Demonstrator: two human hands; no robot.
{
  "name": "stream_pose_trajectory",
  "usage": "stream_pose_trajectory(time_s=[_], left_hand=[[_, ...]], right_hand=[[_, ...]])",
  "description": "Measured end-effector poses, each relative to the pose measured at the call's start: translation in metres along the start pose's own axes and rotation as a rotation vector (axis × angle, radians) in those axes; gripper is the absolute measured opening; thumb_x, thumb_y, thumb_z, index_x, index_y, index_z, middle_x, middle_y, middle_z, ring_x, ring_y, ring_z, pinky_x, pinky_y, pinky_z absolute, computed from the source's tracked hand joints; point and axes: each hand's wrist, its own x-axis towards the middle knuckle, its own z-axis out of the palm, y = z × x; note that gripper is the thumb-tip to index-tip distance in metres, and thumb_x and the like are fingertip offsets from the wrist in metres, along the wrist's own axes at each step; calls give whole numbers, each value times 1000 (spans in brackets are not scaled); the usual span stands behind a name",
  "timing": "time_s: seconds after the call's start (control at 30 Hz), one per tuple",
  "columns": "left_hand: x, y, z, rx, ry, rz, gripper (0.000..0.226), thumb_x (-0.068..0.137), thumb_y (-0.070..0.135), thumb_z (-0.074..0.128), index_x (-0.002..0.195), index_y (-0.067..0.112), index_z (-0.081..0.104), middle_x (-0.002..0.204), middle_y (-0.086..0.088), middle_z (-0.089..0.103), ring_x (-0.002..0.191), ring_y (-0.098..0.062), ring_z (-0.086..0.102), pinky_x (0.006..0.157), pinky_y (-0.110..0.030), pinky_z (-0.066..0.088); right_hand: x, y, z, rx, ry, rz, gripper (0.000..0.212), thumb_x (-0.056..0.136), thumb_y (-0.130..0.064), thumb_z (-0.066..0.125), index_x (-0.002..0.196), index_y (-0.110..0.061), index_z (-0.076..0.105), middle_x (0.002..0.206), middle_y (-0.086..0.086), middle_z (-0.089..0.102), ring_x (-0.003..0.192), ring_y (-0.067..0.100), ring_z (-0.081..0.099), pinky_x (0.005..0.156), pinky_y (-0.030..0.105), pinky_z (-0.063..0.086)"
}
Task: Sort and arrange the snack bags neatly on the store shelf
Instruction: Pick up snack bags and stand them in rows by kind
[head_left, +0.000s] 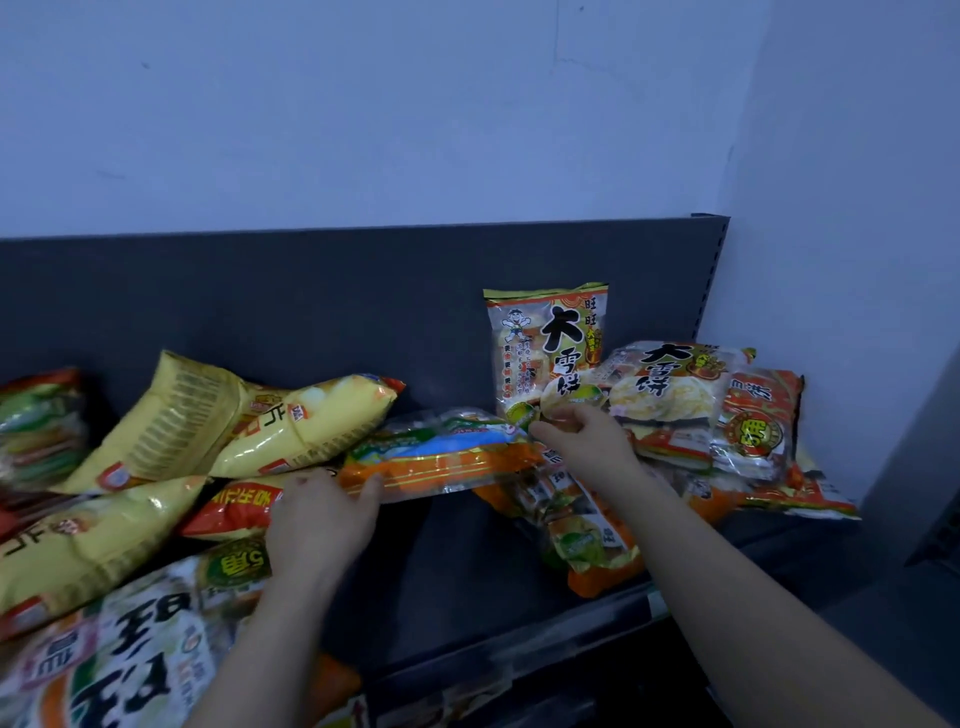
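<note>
A: What do the two hands hold?

B: One long clear plastic snack bag with orange, green and blue print (441, 457), lying flat above the dark grey metal shelf (467, 561). The left hand (319, 525) grips its near left end, thumb on top and fingers curled under. The right hand (582, 441) pinches its far right end between thumb and fingertips.

A: And the other bags?

B: Behind the right hand, a clear rice-cracker bag with bold black characters (548, 348) stands upright against the shelf's back panel. To its right, a second bag of the same kind (670, 384) lies tilted on a flat pile of orange-printed bags (758, 441). An orange and clear bag (587, 540) lies under the right forearm, at the shelf's near edge.

A: The left side?

B: Puffy yellow foil bags (208, 421) heap loosely there, a red bag (234, 509) wedged beneath them. A large white bag with black characters (119, 665) lies nearest.
</note>
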Motion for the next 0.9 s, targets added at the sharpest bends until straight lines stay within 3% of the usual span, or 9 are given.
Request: stream_pose_trajectory(time_s=[0.07, 0.17, 0.27, 0.33, 0.5, 0.67, 0.8, 0.9], left_hand=[[8, -1, 2, -63, -75, -23, 62, 90, 60, 50, 112, 3, 61, 117, -19, 62, 107, -37, 59, 85, -38, 48], [19, 0, 2, -116, -157, -44, 62, 89, 62, 49, 106, 3, 63, 107, -16, 66, 99, -35, 62, 78, -36, 47], [29, 1, -3, -50, -164, -67, 63, 88, 68, 45, 87, 7, 62, 89, -9, 65, 83, -29, 61, 69, -34, 47], [34, 3, -6, -29, -188, -79, 66, 85, 72, 44, 80, 9, 61, 78, -6, 62, 74, -25, 59, 64, -33, 45], [38, 6, -3, -201, -271, -87, 68, 80, 71, 56, 91, 5, 62, 91, -11, 67, 85, -28, 63, 79, -38, 53], [23, 7, -5, -450, -227, -41, 43, 85, 57, 63, 83, 14, 61, 87, -4, 65, 81, -22, 62, 84, -39, 52], [7, 23, -22, -558, -173, 51, 37, 87, 51, 63, 84, 14, 63, 87, -3, 66, 81, -21, 62, 79, -38, 51], [-5, 45, -39, -594, -46, 135, 40, 88, 51, 61, 91, 11, 60, 86, 0, 63, 84, -24, 59, 74, -35, 42]], right_hand=[[15, -1, 12, -67, -81, 55, 53, 86, -50, 65, 121, -10, 60, 117, 5, 61, 98, 19, 60, 77, 34, 54], [27, -8, 26, -156, -165, 123, 68, 90, -56, 55, 138, -8, 49, 129, 10, 56, 114, 26, 54, 90, 38, 48], [35, -8, 37, -156, -217, 195, 68, 96, -54, 46, 144, -7, 41, 144, 13, 46, 129, 31, 46, 103, 41, 39], [38, -6, 41, -188, -241, 197, 65, 97, -54, 44, 143, -7, 44, 143, 14, 48, 128, 31, 47, 103, 40, 39], [40, -3, 49, -143, -187, 198, 60, 94, -46, 56, 136, -4, 49, 130, 13, 54, 113, 27, 53, 98, 40, 44], [33, 0, 34, 154, -75, 208, 42, 92, -41, 62, 121, -10, 63, 120, 5, 61, 104, 20, 55, 85, 35, 46], [26, -2, 12, 362, -36, 246, 16, 86, -29, 72, 94, -15, 72, 109, 6, 65, 100, 27, 63, 89, 51, 56], [22, -12, -6, 441, 16, 209, 9, 83, -23, 75, 85, -14, 73, 105, 7, 65, 103, 30, 63, 90, 51, 55]])
